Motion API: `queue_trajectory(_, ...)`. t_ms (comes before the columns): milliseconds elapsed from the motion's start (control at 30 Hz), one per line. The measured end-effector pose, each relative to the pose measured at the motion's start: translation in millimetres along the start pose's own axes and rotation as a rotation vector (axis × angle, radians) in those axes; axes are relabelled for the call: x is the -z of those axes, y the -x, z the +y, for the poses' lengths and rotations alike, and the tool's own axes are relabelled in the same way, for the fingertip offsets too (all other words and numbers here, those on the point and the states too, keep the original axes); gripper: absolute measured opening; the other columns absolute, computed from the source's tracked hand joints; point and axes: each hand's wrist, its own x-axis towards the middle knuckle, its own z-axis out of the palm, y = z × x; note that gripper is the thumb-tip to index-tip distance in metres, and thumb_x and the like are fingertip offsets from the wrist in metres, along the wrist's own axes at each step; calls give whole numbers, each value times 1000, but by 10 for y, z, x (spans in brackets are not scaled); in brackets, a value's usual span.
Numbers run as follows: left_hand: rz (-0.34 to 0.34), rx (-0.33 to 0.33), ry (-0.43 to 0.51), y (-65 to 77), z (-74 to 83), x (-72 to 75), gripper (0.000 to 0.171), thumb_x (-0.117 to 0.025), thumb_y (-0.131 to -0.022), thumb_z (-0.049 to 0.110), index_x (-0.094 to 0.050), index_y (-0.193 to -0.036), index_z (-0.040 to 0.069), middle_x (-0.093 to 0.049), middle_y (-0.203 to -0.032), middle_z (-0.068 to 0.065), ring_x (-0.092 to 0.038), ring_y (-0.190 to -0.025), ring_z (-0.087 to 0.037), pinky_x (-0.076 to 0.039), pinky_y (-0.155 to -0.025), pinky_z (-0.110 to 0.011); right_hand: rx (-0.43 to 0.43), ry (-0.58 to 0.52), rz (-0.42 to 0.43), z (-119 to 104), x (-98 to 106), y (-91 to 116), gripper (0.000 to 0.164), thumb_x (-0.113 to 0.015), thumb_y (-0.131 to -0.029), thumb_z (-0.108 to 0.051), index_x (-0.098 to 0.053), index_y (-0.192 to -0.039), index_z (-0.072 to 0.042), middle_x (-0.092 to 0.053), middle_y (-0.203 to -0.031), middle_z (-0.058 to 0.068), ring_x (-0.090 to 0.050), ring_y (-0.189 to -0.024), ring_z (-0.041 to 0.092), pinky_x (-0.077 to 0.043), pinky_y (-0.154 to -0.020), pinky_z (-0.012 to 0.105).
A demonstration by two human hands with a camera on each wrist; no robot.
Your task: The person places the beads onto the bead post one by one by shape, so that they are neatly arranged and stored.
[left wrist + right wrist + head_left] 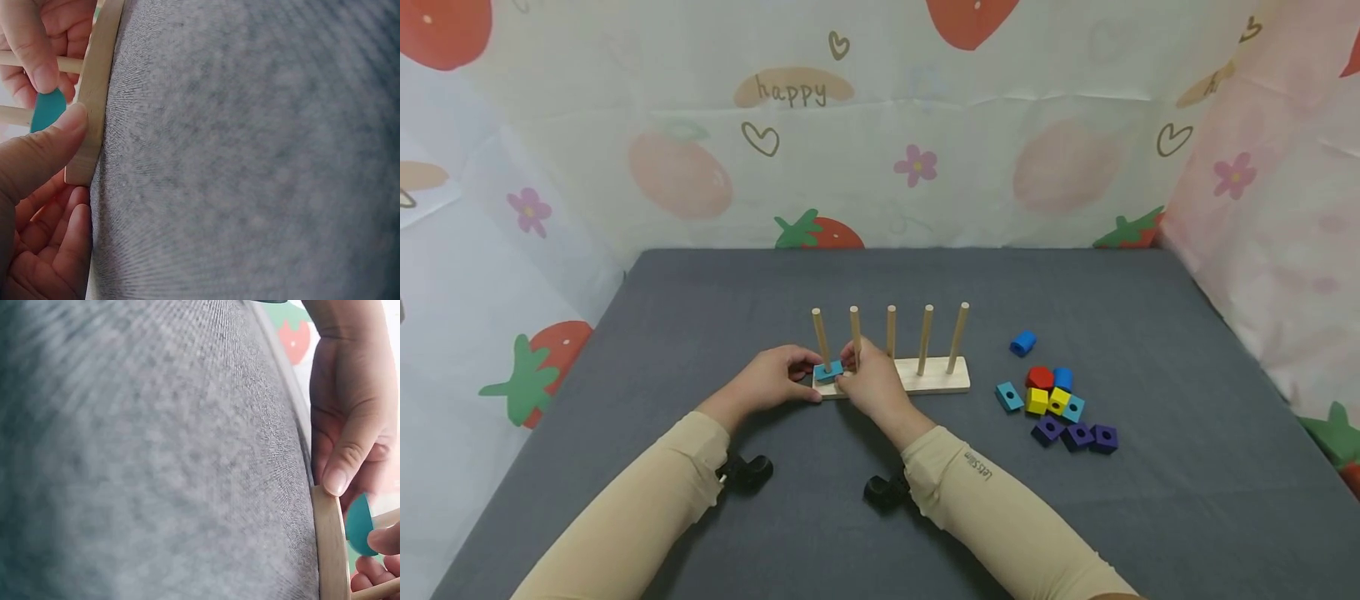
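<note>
A pale wooden peg stand [942,383] with several upright pegs lies on the grey table. Around its leftmost peg is a teal block [828,374], low near the base and slightly tilted. My left hand [766,379] grips the stand's left end; in the left wrist view its thumb lies on the base beside the teal block [49,111]. With thumb and fingers, my right hand [876,385] pinches the teal block from the right, reaching around the second peg. The right wrist view shows that thumb against the block's edge [360,525].
Right of the stand lie loose blocks: a red one [1040,377], blue ones [1022,343], yellow ones [1037,402], teal ones [1009,397] and purple ones [1077,437]. Upright pegs [927,337] rise between the hands and the back. A printed curtain [880,125] hangs behind the table.
</note>
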Motion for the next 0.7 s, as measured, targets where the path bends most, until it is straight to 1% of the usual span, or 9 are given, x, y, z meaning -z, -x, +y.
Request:
queue_trajectory(133,1,-3,-16,-9,4,5,53,-80,-70,27,-60,-116,8,-59,-110,-5,-56,-101,-18,-48,-87,-32,10,4,2,-15,28,16,23,-70,-79,-10,-54,-96,-10,-59,-93,3,-56,-87,18,-46,-75,32)
queue_trajectory(233,1,-6,-23,-18,5,3,53,-79,-70,26,-60,-116,8,-59,-109,-5,-56,-100,-18,-48,-86,-32,16,1,-1,-19,47,25,26,-70,-79,-11,-53,-99,-10,-59,-95,4,-56,-88,18,-46,-76,32)
queue_trajectory(300,2,0,-21,-25,7,-1,53,-80,-70,26,-60,-116,9,-59,-109,-5,-56,-100,-17,-48,-86,-31,19,-7,-10,-18,62,36,31,-70,-79,-11,-53,-104,-9,-58,-99,4,-56,-92,18,-47,-78,32)
queue_trajectory(400,1,-1,-22,-26,2,-4,54,-79,-70,27,-59,-117,8,-59,-110,-5,-56,-101,-18,-48,-86,-32,18,-24,-35,-21,99,64,41,-69,-80,-13,-50,-116,-9,-58,-108,6,-56,-99,20,-47,-81,34)
queue_trajectory(500,-4,0,-23,-20,5,-6,55,-79,-70,27,-59,-117,7,-59,-111,-6,-56,-102,-19,-48,-87,-32,29,-34,-65,-29,150,111,53,-68,-82,-15,-44,-128,-9,-57,-118,8,-55,-108,22,-47,-84,36)
queue_trajectory(567,-3,3,-25,-16,8,-6,55,-79,-70,27,-59,-117,7,-59,-111,-6,-56,-102,-19,-48,-87,-32,45,-38,-79,-44,191,143,57,-68,-82,-16,-41,-132,-10,-56,-122,10,-53,-111,24,-46,-86,38)
queue_trajectory(700,-3,5,-35,-15,4,-12,55,-79,-70,28,-59,-117,8,-60,-111,-6,-56,-102,-19,-48,-87,-32,82,-46,-91,-114,289,196,53,-68,-82,-16,-43,-128,-8,-54,-124,12,-49,-116,28,-44,-91,41)
